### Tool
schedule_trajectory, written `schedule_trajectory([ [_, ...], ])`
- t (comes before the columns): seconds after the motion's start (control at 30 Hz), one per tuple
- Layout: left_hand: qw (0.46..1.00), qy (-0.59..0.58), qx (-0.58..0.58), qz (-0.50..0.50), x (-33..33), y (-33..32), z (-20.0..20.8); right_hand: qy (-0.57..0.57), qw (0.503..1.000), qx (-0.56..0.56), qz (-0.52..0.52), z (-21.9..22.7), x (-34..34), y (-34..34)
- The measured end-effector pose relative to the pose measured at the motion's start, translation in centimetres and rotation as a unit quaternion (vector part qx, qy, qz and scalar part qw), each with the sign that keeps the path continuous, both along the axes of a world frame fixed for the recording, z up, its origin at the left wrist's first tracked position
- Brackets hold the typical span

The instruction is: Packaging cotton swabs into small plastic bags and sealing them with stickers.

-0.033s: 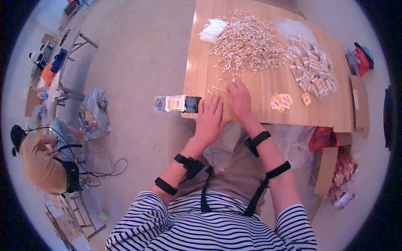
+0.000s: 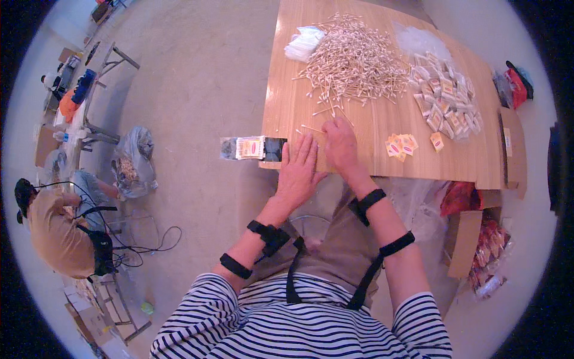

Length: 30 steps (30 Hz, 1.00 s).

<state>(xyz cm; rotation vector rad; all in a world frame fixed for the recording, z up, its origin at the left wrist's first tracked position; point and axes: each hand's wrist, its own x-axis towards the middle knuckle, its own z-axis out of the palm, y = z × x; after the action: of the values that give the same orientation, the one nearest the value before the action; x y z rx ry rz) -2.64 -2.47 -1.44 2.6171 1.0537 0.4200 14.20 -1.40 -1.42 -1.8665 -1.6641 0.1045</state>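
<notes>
One wooden tabletop [image 2: 382,128], and there's the big swab heap [image 2: 356,60], unchanged, bagged packs [image 2: 445,99] piled beside it! Left hand [image 2: 298,170] lies palm down at the near edge, fingers stretched out; right hand [image 2: 341,145] has slid slightly nearer the body, fingers curled, and I can't tell whether its grip is clamped on the loose swab [image 2: 312,128] at its fingertips.

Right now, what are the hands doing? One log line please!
left hand: palm down at table edge; right hand: curled beside loose swab, grip unclear; swab pile: beyond hands; packet: left of left hand
</notes>
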Motion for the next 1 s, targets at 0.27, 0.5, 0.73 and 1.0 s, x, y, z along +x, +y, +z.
schedule_trajectory([
  [0.27, 0.998, 0.036, 0.01, -0.041, -0.8, 1.2, 0.7, 0.039, 0.998, 0.018, 0.05, -0.7, -0.9, -0.7],
  [0.5, 0.995, 0.067, 0.012, -0.076, 0.0, 1.3, 0.5, -0.013, 0.984, -0.058, -0.169, 0.7, 1.2, 3.4],
  [0.73, 0.997, 0.027, 0.021, -0.072, 0.2, 0.7, 0.0, -0.06, 0.975, -0.144, -0.159, -0.1, 2.5, 4.7],
  [1.0, 0.997, 0.028, 0.018, -0.071, 0.3, 0.7, 0.1, -0.008, 0.993, -0.121, -0.001, -1.5, 3.4, 0.5],
])
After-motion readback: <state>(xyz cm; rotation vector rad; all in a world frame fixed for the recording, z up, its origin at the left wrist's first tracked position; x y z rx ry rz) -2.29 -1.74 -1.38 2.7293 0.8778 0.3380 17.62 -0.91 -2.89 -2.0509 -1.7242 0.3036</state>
